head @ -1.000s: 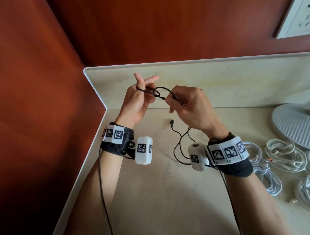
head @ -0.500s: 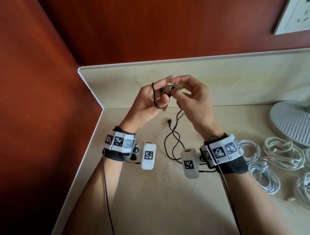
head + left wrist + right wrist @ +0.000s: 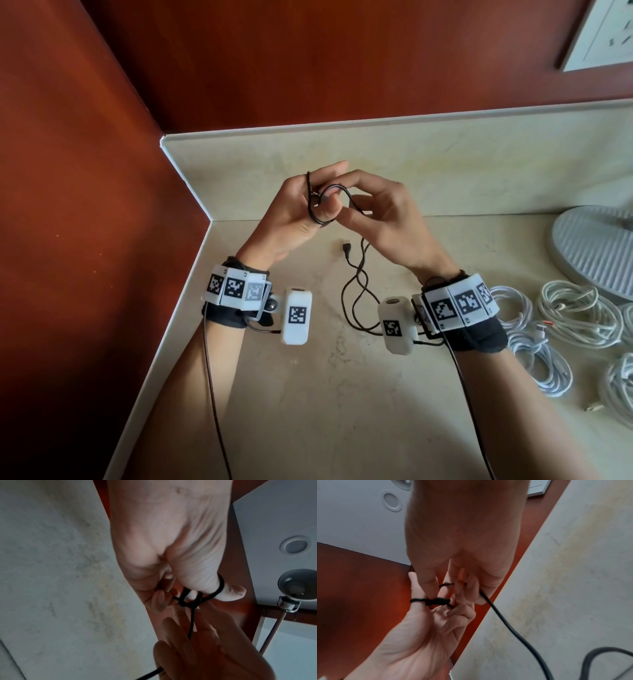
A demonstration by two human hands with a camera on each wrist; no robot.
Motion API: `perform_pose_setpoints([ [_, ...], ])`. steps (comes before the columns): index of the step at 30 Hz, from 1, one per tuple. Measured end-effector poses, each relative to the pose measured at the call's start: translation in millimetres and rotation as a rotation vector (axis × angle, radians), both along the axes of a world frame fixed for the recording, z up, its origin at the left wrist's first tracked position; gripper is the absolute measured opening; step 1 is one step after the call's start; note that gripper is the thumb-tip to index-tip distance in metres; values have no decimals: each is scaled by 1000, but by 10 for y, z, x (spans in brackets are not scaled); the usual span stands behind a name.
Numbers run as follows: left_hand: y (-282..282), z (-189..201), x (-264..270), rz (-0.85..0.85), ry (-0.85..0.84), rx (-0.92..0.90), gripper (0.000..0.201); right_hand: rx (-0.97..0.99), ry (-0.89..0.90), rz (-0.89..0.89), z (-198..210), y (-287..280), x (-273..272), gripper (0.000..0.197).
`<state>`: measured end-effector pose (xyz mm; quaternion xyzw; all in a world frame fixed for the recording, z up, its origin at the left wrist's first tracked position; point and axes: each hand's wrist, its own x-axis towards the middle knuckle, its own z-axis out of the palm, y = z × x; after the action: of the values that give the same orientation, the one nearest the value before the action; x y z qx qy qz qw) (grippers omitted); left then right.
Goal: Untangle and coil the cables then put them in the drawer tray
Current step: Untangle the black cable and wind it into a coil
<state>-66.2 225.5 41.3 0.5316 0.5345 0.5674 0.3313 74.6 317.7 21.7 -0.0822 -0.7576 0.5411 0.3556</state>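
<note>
A thin black cable (image 3: 356, 284) is held above the counter corner between both hands. My left hand (image 3: 301, 212) has the cable looped round its thumb (image 3: 224, 592) and pinches the small loops (image 3: 436, 601) against its fingers. My right hand (image 3: 380, 219) faces it and pinches the same cable (image 3: 498, 614) just beside the loops. The rest of the cable hangs down and lies in slack curves on the counter, with its black plug (image 3: 346, 249) resting below the hands. No drawer tray is in view.
Several white coiled cables (image 3: 561, 315) lie on the counter (image 3: 325, 394) at the right, by a round grey ribbed base (image 3: 596, 246). Red-brown walls (image 3: 85, 240) close the left and back sides. A white wall socket (image 3: 603, 31) is at the top right.
Both hands have come close together. The black cable, first stretched between them, is now wound in loops round the left thumb and fingers, with the right hand beside them.
</note>
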Motion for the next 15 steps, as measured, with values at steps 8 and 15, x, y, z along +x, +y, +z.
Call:
perform_pose_setpoints([
  [8, -63, -40, -5, -8, -89, -21, 112, 224, -43, 77, 96, -60, 32, 32],
  [15, -17, -3, -35, -85, 62, -95, 76, 405, -138, -94, 20, 59, 76, 17],
])
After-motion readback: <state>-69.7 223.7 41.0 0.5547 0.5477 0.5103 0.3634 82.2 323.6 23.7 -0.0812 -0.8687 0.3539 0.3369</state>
